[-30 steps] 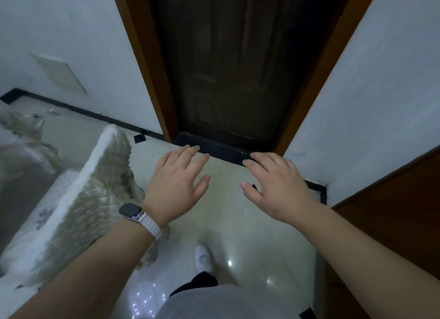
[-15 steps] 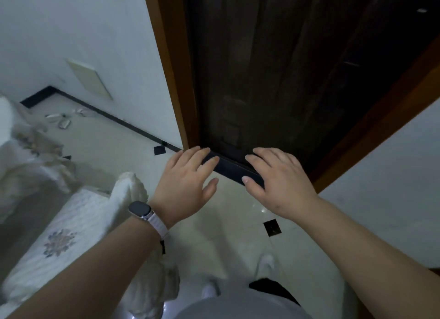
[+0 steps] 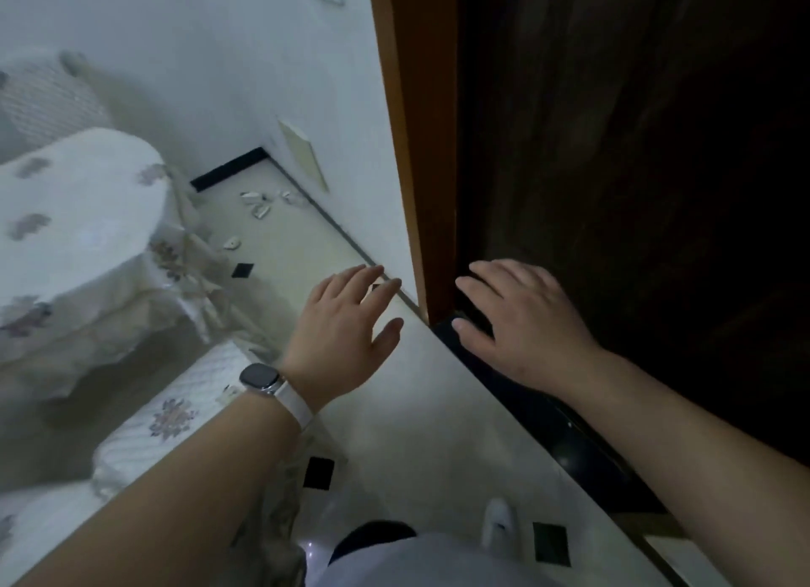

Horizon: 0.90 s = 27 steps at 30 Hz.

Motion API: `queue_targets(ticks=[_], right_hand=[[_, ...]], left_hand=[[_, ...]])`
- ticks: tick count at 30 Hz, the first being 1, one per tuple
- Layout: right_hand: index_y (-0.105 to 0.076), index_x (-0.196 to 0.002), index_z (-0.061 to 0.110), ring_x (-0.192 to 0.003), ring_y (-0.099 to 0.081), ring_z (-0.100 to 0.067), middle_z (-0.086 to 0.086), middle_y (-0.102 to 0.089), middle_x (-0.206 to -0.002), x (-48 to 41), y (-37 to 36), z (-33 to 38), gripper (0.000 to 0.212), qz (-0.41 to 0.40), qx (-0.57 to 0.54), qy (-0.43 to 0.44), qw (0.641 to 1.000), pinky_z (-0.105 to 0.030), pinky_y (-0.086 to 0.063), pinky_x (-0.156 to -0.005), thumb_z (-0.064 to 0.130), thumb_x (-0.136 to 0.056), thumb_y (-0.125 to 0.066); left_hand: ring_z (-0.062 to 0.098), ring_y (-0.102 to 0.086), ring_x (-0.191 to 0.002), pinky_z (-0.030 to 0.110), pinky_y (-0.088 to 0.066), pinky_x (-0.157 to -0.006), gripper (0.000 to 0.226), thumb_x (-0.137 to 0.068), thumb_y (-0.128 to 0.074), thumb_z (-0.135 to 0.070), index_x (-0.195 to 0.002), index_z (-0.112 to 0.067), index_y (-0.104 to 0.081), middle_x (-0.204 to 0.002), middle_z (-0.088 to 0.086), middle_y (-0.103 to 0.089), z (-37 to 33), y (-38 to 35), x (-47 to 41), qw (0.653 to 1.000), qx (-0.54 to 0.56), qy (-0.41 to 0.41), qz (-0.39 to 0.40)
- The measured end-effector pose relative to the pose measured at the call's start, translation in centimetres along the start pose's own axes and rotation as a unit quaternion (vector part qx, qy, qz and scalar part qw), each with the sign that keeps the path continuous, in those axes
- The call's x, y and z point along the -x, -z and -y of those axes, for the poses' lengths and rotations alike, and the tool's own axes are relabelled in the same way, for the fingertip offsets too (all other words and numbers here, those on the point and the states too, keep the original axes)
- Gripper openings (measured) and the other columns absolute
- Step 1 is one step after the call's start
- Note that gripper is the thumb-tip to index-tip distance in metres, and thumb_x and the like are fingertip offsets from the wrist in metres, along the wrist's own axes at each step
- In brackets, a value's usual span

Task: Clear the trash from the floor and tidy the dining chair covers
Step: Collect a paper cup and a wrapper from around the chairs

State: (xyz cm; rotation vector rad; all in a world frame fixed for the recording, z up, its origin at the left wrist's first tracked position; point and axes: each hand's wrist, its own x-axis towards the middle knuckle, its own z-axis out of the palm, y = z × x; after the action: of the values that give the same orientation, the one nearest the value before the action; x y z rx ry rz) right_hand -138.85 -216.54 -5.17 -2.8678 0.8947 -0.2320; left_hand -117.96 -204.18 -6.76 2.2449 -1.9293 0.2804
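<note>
Head view now swings left compared with a second ago: the dark door [image 3: 613, 170], which filled the middle of the frame then, sits off to the right, and the far corner of the floor [image 3: 394, 411] opens up on the left. That turn brings the trash [image 3: 261, 205] properly into sight, a loose scatter of small pale scraps lying near the wall [image 3: 219, 82] at the corner, with one more scrap [image 3: 231, 243] lying apart, closer in, just beside the draped hem of the chair cover [image 3: 79, 235]. Half a second ago those bits were only a few specks at the left edge.

Both hands keep the same pose throughout. The left hand [image 3: 342, 328], with a watch [image 3: 259, 376] on its wrist, hovers palm down over the floor, fingers [image 3: 372, 279] spread wide and holding nothing. The right hand [image 3: 521, 319] hovers over the dark sill at the foot of the door, fingers likewise spread and empty. Neither touches anything that I can make out.

A second cover [image 3: 175, 411], quilted with flower motifs, lies lower left under the left forearm; whether it sits straight on its chair cannot be told from here.

For the task, this looks like the approach stage: nothing is picked up yet, and the scraps are well apart from both hands. The person likely needs to step toward the corner and crouch before any pickup. The scraps are small and flat-looking, so pinching them off smooth tile may be fiddly.
</note>
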Motion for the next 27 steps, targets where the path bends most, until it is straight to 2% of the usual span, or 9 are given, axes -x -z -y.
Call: queue_targets(ticks=[3, 9, 14, 22, 27], right_hand=[[-0.052, -0.134, 0.020, -0.129, -0.043, -0.024, -0.003, -0.052, -0.138, -3.2, 0.3, -1.4, 0.055, -0.003, -0.007, 0.040, 0.999, -0.044, -0.035, -0.106, 0.053, -0.095, -0.033], [-0.047, -0.139, 0.022, -0.134, -0.034, -0.021, -0.001, -0.044, -0.145, -10.1, -0.6, -2.3, 0.058, 0.019, -0.021, 0.086, 0.996, -0.042, -0.027, -0.110, 0.055, -0.095, -0.031], [-0.059, -0.125, 0.018, -0.122, -0.046, -0.024, -0.004, -0.057, -0.131, -16.7, -2.8, -0.8, 0.054, 0.014, -0.025, 0.135, 0.990, -0.043, -0.038, -0.101, 0.053, -0.090, -0.037], [-0.062, -0.123, 0.017, -0.120, -0.052, -0.026, -0.006, -0.059, -0.129, -32.1, -4.9, 2.9, 0.054, 0.014, 0.045, 0.173, 0.984, -0.043, -0.042, -0.099, 0.052, -0.089, -0.040], [-0.058, -0.129, 0.017, -0.126, -0.047, -0.027, -0.007, -0.055, -0.137, -41.7, -4.9, 5.7, 0.059, 0.030, 0.066, 0.183, 0.980, -0.044, -0.037, -0.103, 0.055, -0.092, -0.032]], left_hand=[[0.033, -0.052, -0.126, 0.047, -0.042, -0.102, 0.044, -0.090, -0.056, -0.040, -0.129, -0.020, -0.056, -0.135, 0.009, -0.058, 0.2, 0.1, -1.5, 0.999, -0.005, 0.024, -0.027], [0.032, -0.052, -0.126, 0.045, -0.040, -0.101, 0.049, -0.090, -0.051, -0.045, -0.131, -0.018, -0.059, -0.135, 0.008, -0.058, 4.7, -0.9, -2.8, 0.995, -0.029, 0.096, -0.011], [0.033, -0.054, -0.123, 0.046, -0.041, -0.099, 0.049, -0.090, -0.049, -0.046, -0.129, -0.018, -0.059, -0.133, 0.008, -0.059, 9.6, -3.2, -4.1, 0.989, -0.022, 0.147, -0.014], [0.032, -0.056, -0.120, 0.042, -0.037, -0.097, 0.047, -0.088, -0.049, -0.045, -0.124, -0.018, -0.063, -0.129, 0.008, -0.062, 22.7, -7.6, -10.5, 0.977, 0.003, 0.204, -0.068], [0.032, -0.056, -0.118, 0.042, -0.038, -0.097, 0.045, -0.087, -0.051, -0.044, -0.123, -0.019, -0.062, -0.128, 0.008, -0.062, 31.5, -8.3, -13.9, 0.971, 0.007, 0.223, -0.082]])
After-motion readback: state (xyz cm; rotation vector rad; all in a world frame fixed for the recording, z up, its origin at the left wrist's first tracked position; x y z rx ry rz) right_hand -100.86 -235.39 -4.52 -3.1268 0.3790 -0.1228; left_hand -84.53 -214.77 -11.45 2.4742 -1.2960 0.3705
